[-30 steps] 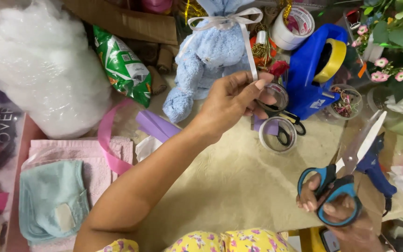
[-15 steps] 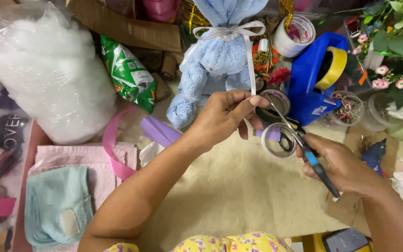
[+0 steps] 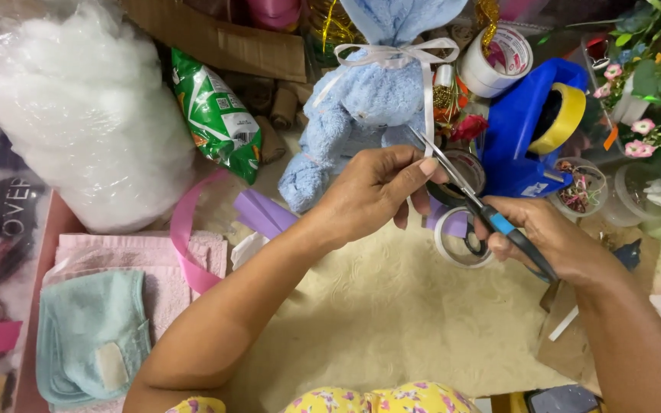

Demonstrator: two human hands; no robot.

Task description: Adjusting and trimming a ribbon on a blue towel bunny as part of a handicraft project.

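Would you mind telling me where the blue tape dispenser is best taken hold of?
Probably by its raised upper body, from above and the near side. The blue tape dispenser stands upright, its top curving over the yellow tape roll. Flowers crowd its right side, and the scissors work at its left.

Clutter around the work area
Clear bag of white stuffing (image 3: 70,107); green snack packet (image 3: 218,116); blue tape dispenser (image 3: 533,130); teal washcloth (image 3: 92,333); pink ribbon (image 3: 187,241).
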